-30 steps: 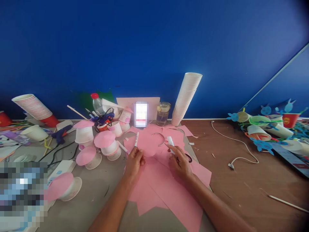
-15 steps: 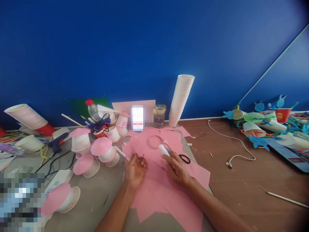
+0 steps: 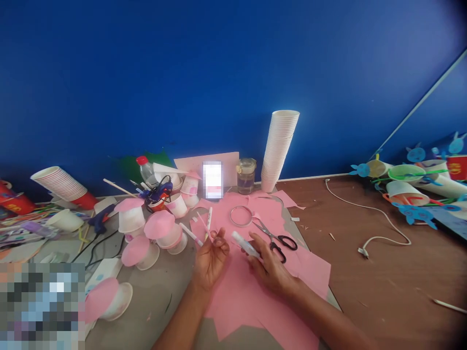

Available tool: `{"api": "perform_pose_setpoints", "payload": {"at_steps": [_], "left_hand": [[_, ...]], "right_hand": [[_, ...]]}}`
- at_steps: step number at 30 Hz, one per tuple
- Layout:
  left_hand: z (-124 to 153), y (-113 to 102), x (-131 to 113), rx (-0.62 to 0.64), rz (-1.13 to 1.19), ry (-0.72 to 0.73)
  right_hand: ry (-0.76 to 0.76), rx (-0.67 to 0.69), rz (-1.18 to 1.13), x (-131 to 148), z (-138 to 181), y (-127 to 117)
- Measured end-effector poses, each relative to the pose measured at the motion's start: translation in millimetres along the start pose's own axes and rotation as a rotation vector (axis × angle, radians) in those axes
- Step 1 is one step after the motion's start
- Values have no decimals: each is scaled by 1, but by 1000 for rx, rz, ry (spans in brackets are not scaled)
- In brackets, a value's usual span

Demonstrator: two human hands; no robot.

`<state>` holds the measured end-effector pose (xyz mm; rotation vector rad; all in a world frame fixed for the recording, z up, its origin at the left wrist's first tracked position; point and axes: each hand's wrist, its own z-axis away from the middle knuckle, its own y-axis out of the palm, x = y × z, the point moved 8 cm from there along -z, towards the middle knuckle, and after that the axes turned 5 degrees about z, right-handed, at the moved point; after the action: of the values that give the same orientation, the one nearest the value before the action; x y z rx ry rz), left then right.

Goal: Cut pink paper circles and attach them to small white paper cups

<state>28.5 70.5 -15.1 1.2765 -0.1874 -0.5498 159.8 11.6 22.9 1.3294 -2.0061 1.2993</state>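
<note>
My left hand (image 3: 211,260), palm up, has its fingers pinched on a thin pink paper strip (image 3: 205,226). In my right hand (image 3: 272,265) is a whitish tube (image 3: 245,243), pointing left toward the left hand. Both hands are over layered sheets of pink paper (image 3: 248,296). Black-handled scissors (image 3: 270,235) lie partly spread just beyond the right hand. A clear ring, perhaps a tape roll (image 3: 241,225), sits above them. Near the left fingertips lie a white marker (image 3: 209,219) and another pale pen (image 3: 191,235).
White cups with pink paper discs (image 3: 159,225) stand and lie on the left, near a glue gun (image 3: 101,221). Behind are a lit phone (image 3: 212,180), a jar (image 3: 246,176) and a tall cup stack (image 3: 280,150). A white cable (image 3: 379,209) crosses the brown tabletop.
The view has swung slightly left. My right hand has tilted and drawn back, uncovering the scissors. The paper strip in my left hand and the white marker beyond it now show clearly.
</note>
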Motion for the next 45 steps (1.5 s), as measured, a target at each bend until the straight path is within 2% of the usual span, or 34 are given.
{"api": "perform_pose_setpoints", "payload": {"at_steps": [2,4,7,11,14,18,21,27,30,32,34,37,40,43,45], "left_hand": [[6,12,2,115,-62,-19],[14,24,9,230,-174,-51],[24,34,23,352,-360,-99],[29,36,38,420,-534,-148],[26,35,36,415,-591,-108],[21,32,27,347,-572,-31],[20,29,23,332,-549,-14],[19,27,16,335,-540,27],[19,27,14,317,-527,35],[19,27,12,297,-514,48],[20,29,10,278,-505,70],[23,33,9,275,-493,81],[25,35,9,282,-490,71],[25,34,8,265,-484,59],[25,33,9,258,-486,50]], "right_hand": [[141,-27,-222,-16,3,5],[199,-65,-418,-21,2,7],[201,-20,-596,-8,-5,8],[178,122,-695,17,-11,12],[212,102,-706,16,-9,13],[344,49,-683,-2,-3,19],[425,59,-714,-7,-1,22],[442,126,-777,6,-5,21],[448,121,-766,4,-5,23],[437,62,-677,-2,-4,20],[395,-45,-476,-6,-3,9],[262,-129,-215,4,-4,-7],[257,-54,-248,11,-7,-7],[417,99,-358,3,-7,6],[485,118,-374,-2,-6,10]]}}
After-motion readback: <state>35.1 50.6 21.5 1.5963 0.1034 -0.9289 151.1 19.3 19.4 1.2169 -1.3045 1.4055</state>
